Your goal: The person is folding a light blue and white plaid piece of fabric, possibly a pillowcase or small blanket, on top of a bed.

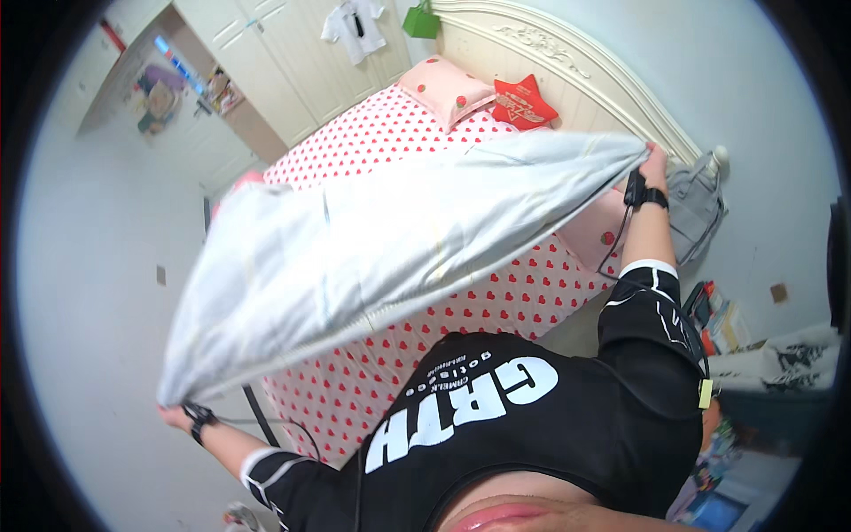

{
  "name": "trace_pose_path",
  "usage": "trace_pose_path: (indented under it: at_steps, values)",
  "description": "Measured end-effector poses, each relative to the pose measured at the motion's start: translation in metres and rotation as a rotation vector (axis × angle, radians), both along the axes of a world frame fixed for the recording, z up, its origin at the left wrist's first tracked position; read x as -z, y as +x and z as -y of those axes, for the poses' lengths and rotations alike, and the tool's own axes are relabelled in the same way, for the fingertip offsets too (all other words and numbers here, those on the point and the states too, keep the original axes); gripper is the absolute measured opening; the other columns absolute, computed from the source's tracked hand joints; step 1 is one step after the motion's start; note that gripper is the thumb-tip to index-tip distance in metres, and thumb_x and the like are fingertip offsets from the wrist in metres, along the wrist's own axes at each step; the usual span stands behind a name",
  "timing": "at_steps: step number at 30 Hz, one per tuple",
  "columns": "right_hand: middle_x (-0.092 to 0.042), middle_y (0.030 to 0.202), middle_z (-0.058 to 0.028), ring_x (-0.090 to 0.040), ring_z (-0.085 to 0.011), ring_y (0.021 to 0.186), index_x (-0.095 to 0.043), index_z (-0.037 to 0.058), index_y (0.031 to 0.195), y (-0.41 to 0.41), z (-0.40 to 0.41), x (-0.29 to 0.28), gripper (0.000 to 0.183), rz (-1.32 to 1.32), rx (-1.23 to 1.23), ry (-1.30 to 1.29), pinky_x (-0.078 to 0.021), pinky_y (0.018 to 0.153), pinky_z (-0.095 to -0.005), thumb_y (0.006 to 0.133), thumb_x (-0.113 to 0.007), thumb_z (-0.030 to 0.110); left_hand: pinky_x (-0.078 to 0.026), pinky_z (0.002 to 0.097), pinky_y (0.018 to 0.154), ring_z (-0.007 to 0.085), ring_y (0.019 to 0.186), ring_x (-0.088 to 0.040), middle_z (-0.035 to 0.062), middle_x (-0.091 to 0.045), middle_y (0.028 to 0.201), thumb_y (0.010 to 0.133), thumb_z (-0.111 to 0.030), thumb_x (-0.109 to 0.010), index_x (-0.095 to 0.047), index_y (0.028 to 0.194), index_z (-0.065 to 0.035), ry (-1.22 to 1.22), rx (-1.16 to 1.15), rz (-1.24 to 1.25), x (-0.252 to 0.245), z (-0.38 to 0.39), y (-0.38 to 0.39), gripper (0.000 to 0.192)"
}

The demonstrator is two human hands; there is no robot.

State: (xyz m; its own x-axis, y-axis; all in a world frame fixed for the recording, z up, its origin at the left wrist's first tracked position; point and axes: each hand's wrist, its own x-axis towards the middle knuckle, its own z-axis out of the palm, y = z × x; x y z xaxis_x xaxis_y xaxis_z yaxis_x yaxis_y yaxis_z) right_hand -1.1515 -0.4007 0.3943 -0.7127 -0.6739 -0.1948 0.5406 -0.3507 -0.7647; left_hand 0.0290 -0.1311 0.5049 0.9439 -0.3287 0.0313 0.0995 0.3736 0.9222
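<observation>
A pale white-and-grey quilt (372, 246) with faint coloured lines is stretched out in the air over the bed. My left hand (175, 416) grips one corner, low at the left side. With my right hand (655, 166) I hold another corner, out near the headboard at the right. Below the cloth lies a white bed sheet (372, 133) printed with red hearts; the quilt hides the middle of it. Both wrists carry black straps with cables.
A carved cream headboard (532, 40) rises behind a strawberry-print pillow (442, 90) and a red star-shaped cushion (525, 103). Another pink pillow (595, 229) is partly covered. A grey bag (695, 206) stands at the right, beyond the bed. Cream wardrobe doors (292, 60) line the back.
</observation>
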Motion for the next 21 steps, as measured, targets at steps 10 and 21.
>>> trace_pose_path:
  at_steps: [10, 21]
  values:
    - [-0.065, 0.109, -0.0149, -0.06, -0.0313, 0.099, -0.064, 0.0085, 0.111, 0.065, -0.213, 0.328, 0.033, -1.245, -0.802, 1.58, -0.0454, 0.091, -0.0397, 0.082, -0.06, 0.024, -0.049, 0.043, 0.085, 0.0286, 0.101, -0.06, 0.0136, -0.063, 0.112, 0.09, -0.037, -0.041, -0.06, 0.118, -0.0002, 0.544, 0.039, -0.228, 0.142, -0.11, 0.011, 0.05]
    - [-0.067, 0.103, -0.0152, -0.063, -0.026, 0.085, -0.069, 0.0079, 0.106, 0.003, -0.343, 0.367, 0.029, -1.372, -0.359, 1.433, -0.0479, 0.076, -0.0392, 0.085, -0.054, 0.021, -0.048, 0.0443, 0.091, 0.0336, 0.108, -0.058, 0.0177, -0.057, 0.124, 0.093, -0.028, -0.035, -0.052, 0.126, 0.0054, 0.352, 0.227, -0.398, 0.18, -0.021, -0.027, 0.05]
